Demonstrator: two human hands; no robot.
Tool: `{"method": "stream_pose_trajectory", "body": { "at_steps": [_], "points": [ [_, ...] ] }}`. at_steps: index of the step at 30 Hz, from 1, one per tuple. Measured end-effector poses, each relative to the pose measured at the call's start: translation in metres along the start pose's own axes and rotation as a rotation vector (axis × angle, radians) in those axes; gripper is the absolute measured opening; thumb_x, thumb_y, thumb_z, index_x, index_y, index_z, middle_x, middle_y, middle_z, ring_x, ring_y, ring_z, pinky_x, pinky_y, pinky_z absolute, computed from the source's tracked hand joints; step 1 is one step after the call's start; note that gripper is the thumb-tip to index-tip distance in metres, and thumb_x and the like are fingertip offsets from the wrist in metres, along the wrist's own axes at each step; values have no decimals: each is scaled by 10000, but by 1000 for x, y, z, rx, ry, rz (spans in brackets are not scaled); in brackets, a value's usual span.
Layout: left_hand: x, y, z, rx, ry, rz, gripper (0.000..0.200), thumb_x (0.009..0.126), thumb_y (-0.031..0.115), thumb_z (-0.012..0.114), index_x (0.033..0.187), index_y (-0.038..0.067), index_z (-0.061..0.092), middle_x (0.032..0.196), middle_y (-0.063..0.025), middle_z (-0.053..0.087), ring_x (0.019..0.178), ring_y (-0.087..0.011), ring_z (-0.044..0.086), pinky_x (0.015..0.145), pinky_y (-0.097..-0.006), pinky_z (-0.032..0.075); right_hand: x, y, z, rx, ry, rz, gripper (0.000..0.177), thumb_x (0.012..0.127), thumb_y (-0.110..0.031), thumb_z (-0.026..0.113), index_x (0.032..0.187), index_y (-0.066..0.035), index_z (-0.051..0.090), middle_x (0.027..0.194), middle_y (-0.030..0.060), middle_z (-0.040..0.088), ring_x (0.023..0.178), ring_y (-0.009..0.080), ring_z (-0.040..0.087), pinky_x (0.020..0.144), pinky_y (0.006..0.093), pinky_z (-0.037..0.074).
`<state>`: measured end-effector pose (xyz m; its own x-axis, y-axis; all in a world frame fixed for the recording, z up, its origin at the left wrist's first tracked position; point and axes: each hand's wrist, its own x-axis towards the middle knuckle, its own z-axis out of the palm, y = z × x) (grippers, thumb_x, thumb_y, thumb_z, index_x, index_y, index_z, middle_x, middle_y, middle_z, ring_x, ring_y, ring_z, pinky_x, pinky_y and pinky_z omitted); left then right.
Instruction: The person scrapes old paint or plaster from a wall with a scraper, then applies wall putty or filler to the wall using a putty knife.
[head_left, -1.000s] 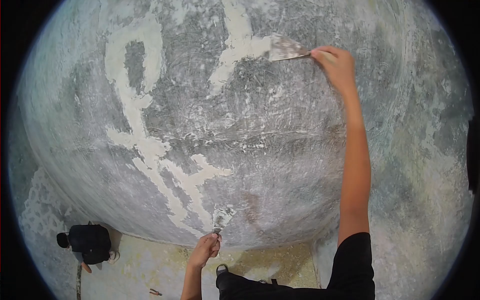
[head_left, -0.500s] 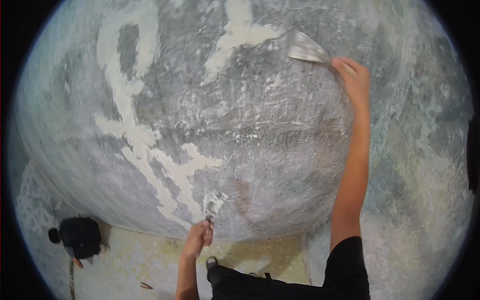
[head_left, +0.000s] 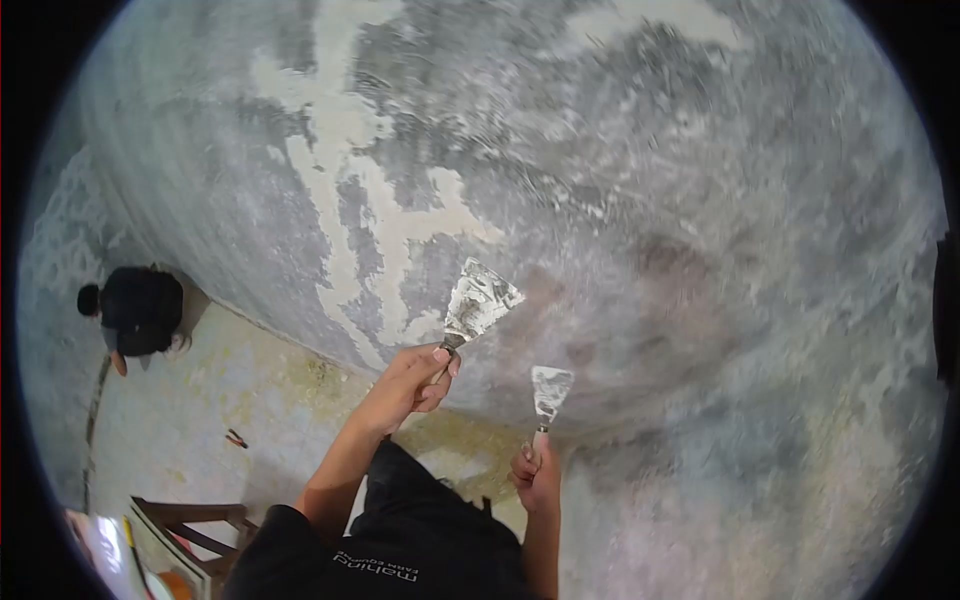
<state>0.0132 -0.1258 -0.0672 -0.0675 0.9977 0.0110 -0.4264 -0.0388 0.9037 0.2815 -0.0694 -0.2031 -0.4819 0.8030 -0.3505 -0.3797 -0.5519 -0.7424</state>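
Observation:
My left hand [head_left: 405,385] is closed around the handle of a putty knife [head_left: 480,298], its wide blade pointing up and coated with whitish paste. Lower and to the right, my right hand [head_left: 537,478] grips a second putty knife [head_left: 551,390], also upright, with white smears on the blade. Both blades overlap the large grey curved wall [head_left: 620,220] in this view. Pale filler strips [head_left: 338,250] branch down the wall on the left, and another pale patch [head_left: 660,18] shows at the top.
A person in dark clothes [head_left: 145,310] is low by the wall's base on the left. Red-handled pliers [head_left: 236,439] lie on the stained floor [head_left: 200,400]. A wooden frame [head_left: 190,512] with items beside it stands at the lower left.
My right hand has come down from high on the wall with its putty knife. My left hand has risen slightly with its knife. The view has shifted, bringing the wooden frame into sight.

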Motion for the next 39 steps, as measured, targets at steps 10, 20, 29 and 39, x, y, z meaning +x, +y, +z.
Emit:
{"method": "stream_pose_trajectory", "body": {
  "at_steps": [10, 20, 29, 39],
  "points": [
    [-30, -27, 6, 208, -191, -237, 380, 1044, 290, 413, 940, -25, 598, 551, 38, 377, 451, -44, 304, 430, -221, 251, -44, -47, 16, 134, -322, 18, 461, 1032, -437, 317, 894, -44, 512, 484, -16, 323, 391, 78, 247, 379, 243, 226],
    [-34, -19, 4, 251, -177, -381, 390, 1041, 306, 428, 869, -16, 564, 551, 49, 340, 467, -31, 267, 429, -219, 225, -52, -60, -6, -182, -200, 14, 467, 990, -417, 444, 844, 6, 577, 508, -16, 408, 406, 60, 307, 381, 235, 213],
    [-22, -22, 18, 322, -218, -340, 390, 1035, 319, 441, 838, 1, 550, 547, 52, 346, 475, -31, 268, 429, -219, 222, -61, -81, -7, -386, -225, -4, 590, 948, -526, 481, 702, 6, 551, 453, -13, 380, 358, 63, 316, 357, 247, 231],
    [-41, -11, 35, 207, -152, 116, 444, 1004, 388, 488, 847, -20, 566, 535, 30, 397, 456, -37, 303, 424, -224, 230, -56, -62, -24, -252, -188, -13, 589, 947, -492, 484, 678, 26, 562, 476, 27, 430, 361, 80, 358, 354, 248, 248]
  ]
}}
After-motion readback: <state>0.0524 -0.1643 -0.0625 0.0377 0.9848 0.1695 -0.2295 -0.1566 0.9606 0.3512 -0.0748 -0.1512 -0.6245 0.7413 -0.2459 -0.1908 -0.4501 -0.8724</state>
